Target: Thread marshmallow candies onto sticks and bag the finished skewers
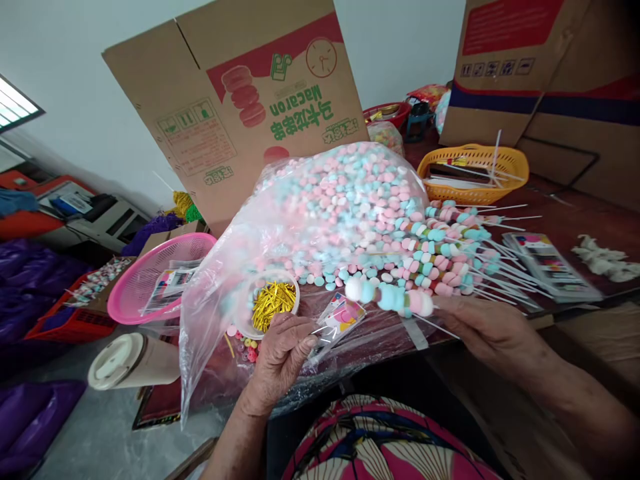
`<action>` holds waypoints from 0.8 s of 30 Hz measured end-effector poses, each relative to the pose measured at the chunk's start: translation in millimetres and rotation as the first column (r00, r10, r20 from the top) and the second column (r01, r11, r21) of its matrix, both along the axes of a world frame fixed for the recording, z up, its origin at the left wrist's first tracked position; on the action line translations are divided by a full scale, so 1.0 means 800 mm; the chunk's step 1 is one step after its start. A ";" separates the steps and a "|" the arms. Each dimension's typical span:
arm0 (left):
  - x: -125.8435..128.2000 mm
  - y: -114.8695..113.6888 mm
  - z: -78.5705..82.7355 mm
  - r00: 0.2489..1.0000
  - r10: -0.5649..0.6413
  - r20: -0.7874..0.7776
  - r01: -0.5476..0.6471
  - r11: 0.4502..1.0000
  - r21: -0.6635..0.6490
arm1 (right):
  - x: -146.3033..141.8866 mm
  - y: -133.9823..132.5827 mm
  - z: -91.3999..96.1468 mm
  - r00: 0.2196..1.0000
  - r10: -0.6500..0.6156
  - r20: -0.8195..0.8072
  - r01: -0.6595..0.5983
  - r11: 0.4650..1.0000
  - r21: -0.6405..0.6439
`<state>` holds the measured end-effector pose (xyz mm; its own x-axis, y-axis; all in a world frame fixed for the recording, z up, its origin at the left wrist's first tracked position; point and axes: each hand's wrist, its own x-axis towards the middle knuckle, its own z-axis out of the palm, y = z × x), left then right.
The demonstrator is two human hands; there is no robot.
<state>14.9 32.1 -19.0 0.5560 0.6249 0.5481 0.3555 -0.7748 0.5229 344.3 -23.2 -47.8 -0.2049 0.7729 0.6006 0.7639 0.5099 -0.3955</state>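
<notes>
My left hand (284,353) pinches the edge of a small clear bag with a colourful print (343,317), held over the table's front edge. To the right, my right hand (490,327) grips a marshmallow skewer (390,298) by its white stick end. Its pink, blue, white and brown pieces point left, with the tip close above the printed bag. Just behind my left hand stands a white bowl (296,303) of gold twist ties (274,303). Past the skewer lies a big clear plastic sack (220,267) with loose marshmallows (345,193) spilling from it.
Finished skewers (450,247) lie piled at the right, beside a stack of printed bags (550,267). Behind them is a yellow basket (475,193). A pink basket (125,293) and a lidded cup (135,360) stand left. Cardboard boxes (185,87) rise at the back.
</notes>
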 end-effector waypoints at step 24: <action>0.001 0.008 0.014 0.999 0.018 -0.045 -0.020 0.999 -0.043 | 0.001 -0.022 -0.003 0.994 -0.045 0.095 0.046 0.999 -0.011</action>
